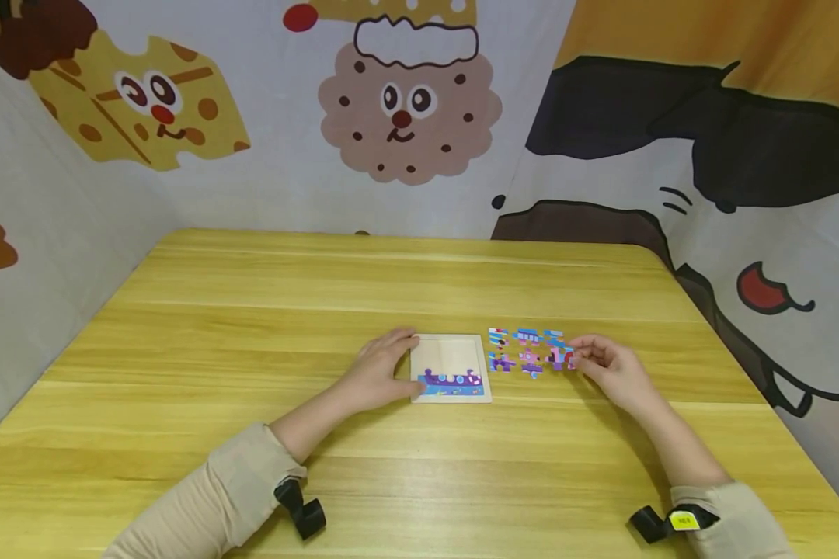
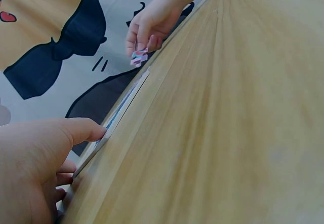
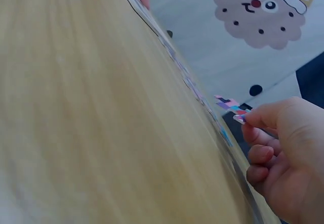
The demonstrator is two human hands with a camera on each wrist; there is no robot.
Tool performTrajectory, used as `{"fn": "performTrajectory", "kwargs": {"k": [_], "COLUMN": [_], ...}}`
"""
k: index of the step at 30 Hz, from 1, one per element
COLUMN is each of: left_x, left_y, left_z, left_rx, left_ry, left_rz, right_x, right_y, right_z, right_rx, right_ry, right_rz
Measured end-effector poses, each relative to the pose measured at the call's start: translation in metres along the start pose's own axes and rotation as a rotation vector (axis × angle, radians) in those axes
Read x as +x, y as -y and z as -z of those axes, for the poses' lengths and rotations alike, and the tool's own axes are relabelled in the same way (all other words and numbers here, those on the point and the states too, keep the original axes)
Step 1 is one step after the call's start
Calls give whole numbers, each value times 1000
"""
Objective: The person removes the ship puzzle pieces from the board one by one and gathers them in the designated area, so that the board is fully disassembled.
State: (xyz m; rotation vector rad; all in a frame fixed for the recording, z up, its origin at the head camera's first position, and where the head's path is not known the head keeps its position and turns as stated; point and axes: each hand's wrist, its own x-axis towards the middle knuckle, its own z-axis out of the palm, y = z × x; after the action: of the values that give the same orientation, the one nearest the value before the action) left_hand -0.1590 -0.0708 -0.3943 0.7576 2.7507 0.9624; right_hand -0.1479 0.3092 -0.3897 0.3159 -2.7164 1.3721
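A pale square puzzle board [image 1: 450, 353] lies on the wooden table [image 1: 322, 295], with a blue and purple row of pieces [image 1: 450, 382] fitted along its near edge. My left hand [image 1: 400, 363] rests against the board's left side, and its thumb [image 2: 83, 130] touches the board's edge [image 2: 124, 107]. Several loose pink, purple and blue pieces [image 1: 524, 349] lie in two rows right of the board. My right hand [image 1: 579, 357] pinches the rightmost puzzle piece [image 1: 562, 358] between thumb and finger. That piece [image 3: 230, 106] is tilted up off the table in my right hand [image 3: 248, 118]; it also shows as the puzzle piece [image 2: 138, 57].
Cartoon-printed cloth walls [image 1: 405, 109] close in the table at the back, left and right. The table's right edge [image 1: 755, 388] runs close to my right hand. Bare wood stretches behind the board and toward the near edge.
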Motion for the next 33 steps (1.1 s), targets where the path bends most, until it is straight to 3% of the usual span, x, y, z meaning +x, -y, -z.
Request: {"fn": "performTrajectory", "kwargs": {"k": [10,21,33], "left_x": [-1,0,1], "left_y": [-1,-1,1], "left_z": [1,2,0], "left_rx": [-8,-9,1], "left_ry": [-1,4,0], "left_rz": [1,1,-8], "right_x": [-1,2,-1], "right_y": [-4,4,10], "right_z": [5,0,-4], "right_rx": [-48,-197,-259], "right_ry": [38,28,30], "right_rz": [-40,-68,-53]}}
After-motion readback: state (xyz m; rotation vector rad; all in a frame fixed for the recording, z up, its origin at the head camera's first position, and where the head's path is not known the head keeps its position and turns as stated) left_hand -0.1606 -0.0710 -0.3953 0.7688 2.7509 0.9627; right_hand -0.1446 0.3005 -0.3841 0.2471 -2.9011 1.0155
